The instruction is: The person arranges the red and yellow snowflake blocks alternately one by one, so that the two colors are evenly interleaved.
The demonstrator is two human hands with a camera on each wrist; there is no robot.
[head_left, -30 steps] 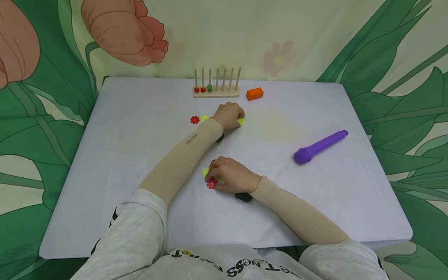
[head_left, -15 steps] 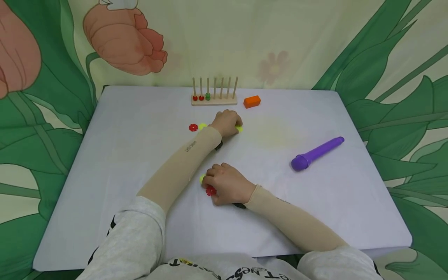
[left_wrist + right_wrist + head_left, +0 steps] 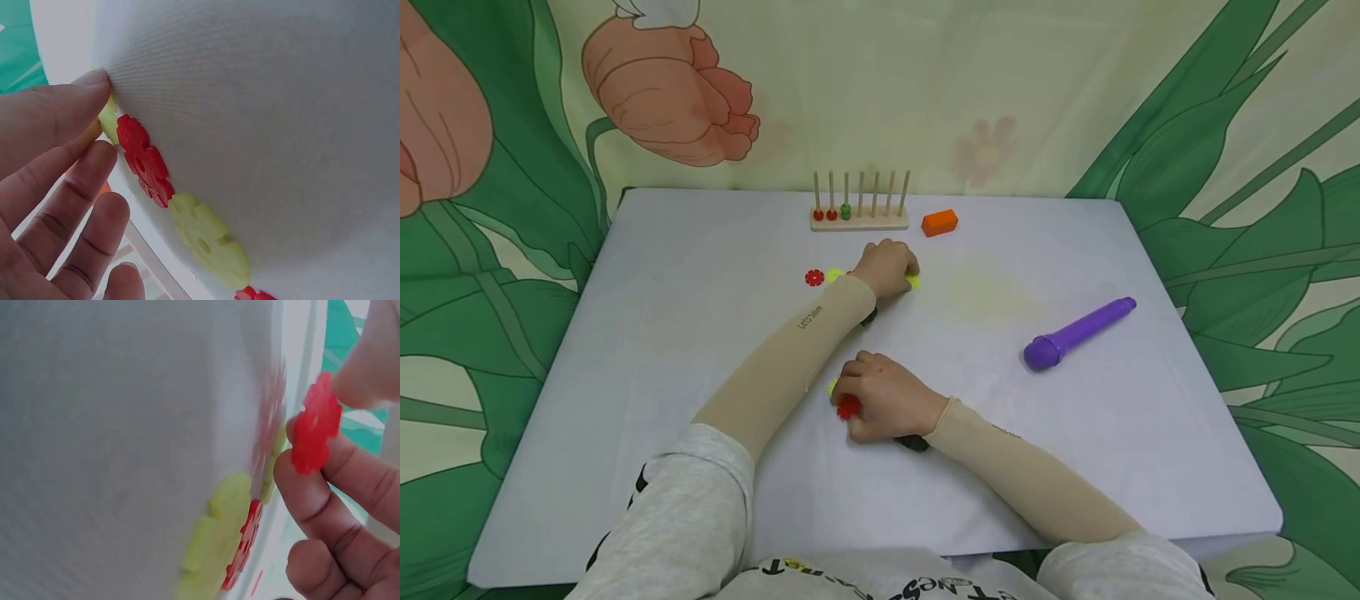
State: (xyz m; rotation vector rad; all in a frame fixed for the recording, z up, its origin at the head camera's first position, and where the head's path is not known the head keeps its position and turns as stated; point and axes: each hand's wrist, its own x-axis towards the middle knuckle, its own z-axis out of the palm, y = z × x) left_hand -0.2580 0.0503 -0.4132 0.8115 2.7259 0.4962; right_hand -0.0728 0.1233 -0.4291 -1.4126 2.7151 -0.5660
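In front of the peg rack, the left hand pinches a yellow disc in a narrow grip. Farther from the rack, on the same side, the right hand has its grip holding a red disc.

Red flower disc pinched, yellow disc ending row

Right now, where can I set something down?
Free: the table left of your left arm, and between the orange block and purple microphone. Crowded: the middle, where your left hand and right hand sit among flower discs.
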